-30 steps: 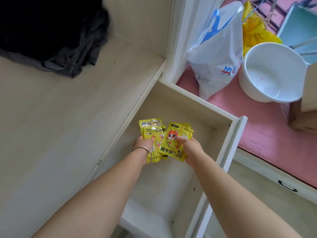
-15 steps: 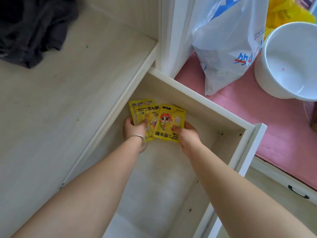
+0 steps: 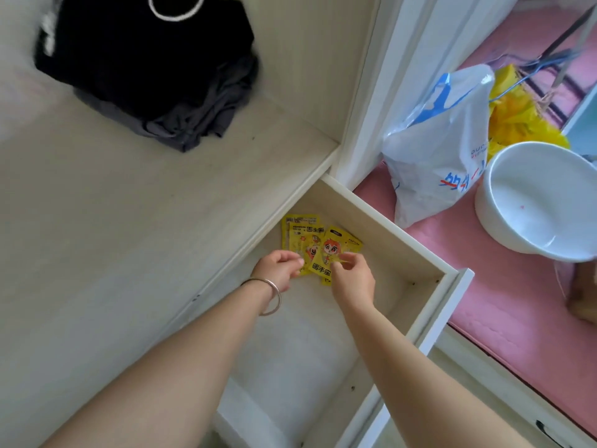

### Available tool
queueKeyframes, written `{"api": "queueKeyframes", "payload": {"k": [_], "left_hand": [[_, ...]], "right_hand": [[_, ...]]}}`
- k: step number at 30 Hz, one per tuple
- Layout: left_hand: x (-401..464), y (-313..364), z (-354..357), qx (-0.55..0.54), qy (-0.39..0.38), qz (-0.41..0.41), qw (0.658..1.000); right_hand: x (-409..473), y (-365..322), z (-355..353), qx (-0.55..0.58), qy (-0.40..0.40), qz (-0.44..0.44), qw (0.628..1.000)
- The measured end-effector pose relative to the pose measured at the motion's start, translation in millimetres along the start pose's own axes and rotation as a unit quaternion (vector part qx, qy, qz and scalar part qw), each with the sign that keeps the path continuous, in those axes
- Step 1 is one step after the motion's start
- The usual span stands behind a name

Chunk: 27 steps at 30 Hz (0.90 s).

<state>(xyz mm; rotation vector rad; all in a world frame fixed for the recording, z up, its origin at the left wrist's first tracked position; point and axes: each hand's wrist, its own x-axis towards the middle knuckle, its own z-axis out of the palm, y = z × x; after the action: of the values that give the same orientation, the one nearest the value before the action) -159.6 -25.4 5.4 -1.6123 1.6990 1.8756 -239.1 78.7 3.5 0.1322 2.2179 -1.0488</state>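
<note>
Several yellow packets (image 3: 305, 240) with a cartoon figure lie overlapping in the far left corner of an open white drawer (image 3: 449, 279). My left hand (image 3: 279, 270), with a metal bangle on its wrist, rests by the near edge of the left packets, its loosely curled fingertips just touching them. My right hand (image 3: 352, 278) is over the rightmost packet (image 3: 336, 245) and pinches its near edge between thumb and fingers. That packet's lower part is hidden under the hand.
Dark folded clothes (image 3: 155, 79) lie on the wardrobe shelf (image 3: 113, 237) at the back left. Right of the drawer, on a pink surface (image 3: 504, 318), stand a white and blue plastic bag (image 3: 442, 156), a yellow bag (image 3: 513, 121) and a white basin (image 3: 536, 202).
The packets went down from both hands onto the drawer's floor in its far left corner. My left hand has let go and drawn back a little. The camera view has tilted up.
</note>
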Motion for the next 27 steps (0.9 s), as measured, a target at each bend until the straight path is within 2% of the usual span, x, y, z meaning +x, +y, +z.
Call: {"api": "queueKeyframes", "payload": {"k": [3, 5, 8, 11, 19, 27], "left_hand": [[-39.6, 2.5, -19.2, 0.012, -0.014, 0.059, 0.998], [-64.9, 1.0, -38.3, 0.01, 0.008, 0.115, 0.993], [-101.3, -8.7, -79.2, 0.015, 0.096, 0.181, 0.979], [-137.3, -30.2, -127.5, 0.021, 0.167, 0.207, 0.964], [-239.3, -133.9, -257.0, 0.049, 0.3, 0.208, 0.93], [-335.8, -247.3, -351.2, -0.026, 0.418, 0.118, 0.9]], "right_hand": [[-41.3, -21.6, 4.6, 0.007, -0.017, -0.053, 0.998], [-70.9, -31.0, 12.7, -0.003, -0.026, -0.089, 0.996], [-118.0, -38.0, 33.1, -0.024, -0.051, -0.147, 0.988], [-167.4, -39.9, 61.0, -0.039, -0.086, -0.201, 0.975], [-311.7, -38.5, 139.1, -0.142, -0.206, -0.371, 0.894], [-426.7, -26.5, 234.8, -0.238, -0.305, -0.425, 0.818]]}}
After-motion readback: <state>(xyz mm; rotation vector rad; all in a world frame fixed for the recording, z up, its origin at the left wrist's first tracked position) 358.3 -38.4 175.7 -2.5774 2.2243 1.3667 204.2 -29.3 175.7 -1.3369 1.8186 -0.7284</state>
